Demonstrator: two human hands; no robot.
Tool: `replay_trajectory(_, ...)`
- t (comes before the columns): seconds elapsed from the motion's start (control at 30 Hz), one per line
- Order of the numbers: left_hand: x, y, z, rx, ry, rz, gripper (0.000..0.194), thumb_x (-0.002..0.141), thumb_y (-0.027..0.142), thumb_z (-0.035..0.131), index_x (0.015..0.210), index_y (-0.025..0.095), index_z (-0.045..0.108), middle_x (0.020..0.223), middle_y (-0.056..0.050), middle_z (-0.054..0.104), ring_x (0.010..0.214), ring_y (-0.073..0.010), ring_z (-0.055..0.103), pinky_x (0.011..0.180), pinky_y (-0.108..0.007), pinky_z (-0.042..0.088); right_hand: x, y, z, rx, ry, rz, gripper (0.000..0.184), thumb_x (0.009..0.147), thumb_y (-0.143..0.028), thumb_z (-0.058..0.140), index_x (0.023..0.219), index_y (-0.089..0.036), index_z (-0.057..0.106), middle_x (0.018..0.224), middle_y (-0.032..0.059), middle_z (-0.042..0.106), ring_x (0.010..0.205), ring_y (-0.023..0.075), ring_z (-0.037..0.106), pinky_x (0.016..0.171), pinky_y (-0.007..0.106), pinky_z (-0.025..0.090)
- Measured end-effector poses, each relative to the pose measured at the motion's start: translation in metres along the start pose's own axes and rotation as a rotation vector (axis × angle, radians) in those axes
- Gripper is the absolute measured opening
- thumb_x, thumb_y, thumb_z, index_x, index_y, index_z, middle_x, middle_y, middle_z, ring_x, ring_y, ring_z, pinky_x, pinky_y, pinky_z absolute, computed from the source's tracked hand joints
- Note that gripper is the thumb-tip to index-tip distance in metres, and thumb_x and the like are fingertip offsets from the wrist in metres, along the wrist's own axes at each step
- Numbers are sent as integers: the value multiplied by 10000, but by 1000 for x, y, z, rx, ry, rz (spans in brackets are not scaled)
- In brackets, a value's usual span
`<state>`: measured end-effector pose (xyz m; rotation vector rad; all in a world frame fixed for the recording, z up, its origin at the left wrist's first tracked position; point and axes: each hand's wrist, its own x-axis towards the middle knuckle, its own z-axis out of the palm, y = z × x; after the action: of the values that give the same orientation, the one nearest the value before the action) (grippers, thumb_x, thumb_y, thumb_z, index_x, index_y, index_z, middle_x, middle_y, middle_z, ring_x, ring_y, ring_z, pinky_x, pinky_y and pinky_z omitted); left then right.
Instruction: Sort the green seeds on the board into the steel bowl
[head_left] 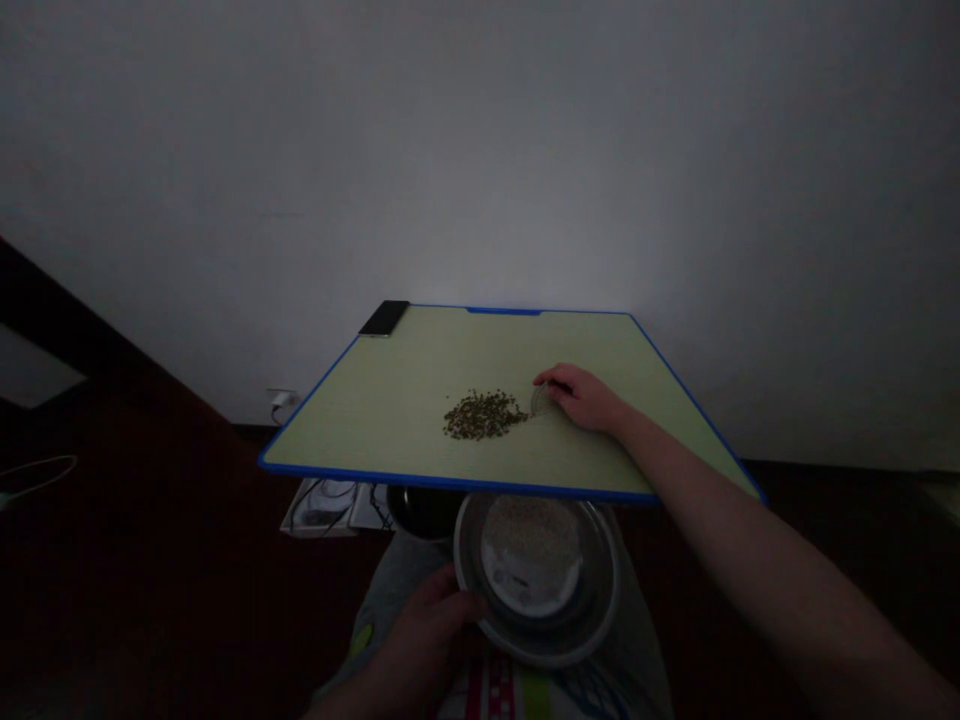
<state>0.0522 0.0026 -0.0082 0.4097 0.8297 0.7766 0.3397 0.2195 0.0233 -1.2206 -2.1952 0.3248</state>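
On the pale tabletop [420,362] lies a loose heap of small brown-green seeds or grains [484,415]. My right hand [577,395] rests just right of the heap. Its fingers are closed on a small, pale, see-through piece [539,399], whose edge touches the grains; its kind is unclear. Below the table's front edge, my left hand [442,610] grips the rim of a round metal bowl [551,645], thumb on the near-left side. Inside the bowl sits a whitish round thing with fine pale grains [532,550], too dim to tell exactly.
A black phone [385,318] lies at the table's far left corner. The raised blue rim [450,482] runs round the tabletop. Under it, a dark pot [426,510] stands left of the bowl. A charger [281,399] is plugged into the wall behind.
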Motion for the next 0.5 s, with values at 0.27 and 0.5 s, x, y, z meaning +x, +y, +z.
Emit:
replay_trajectory(0.27, 0, -1, -3, 11, 14, -1, 287, 614, 162, 821, 899, 140, 796, 887, -121, 839, 966, -333, 779, 925, -432, 585, 0, -4, 1, 7, -9, -4, 301, 895, -99, 526, 1095, -188, 733, 1018, 95, 725, 968, 224, 651, 921, 380, 502)
replay_trajectory(0.5, 3, -9, -12, -14, -22, 14, 270, 678, 147, 784, 948, 157, 793, 904, -101, 846, 968, -313, 783, 946, -429, 576, 1, -2, 3, 0, 7, 29, 313, 901, -117, 507, 1111, -178, 730, 1054, 113, 721, 989, 233, 647, 939, 400, 501)
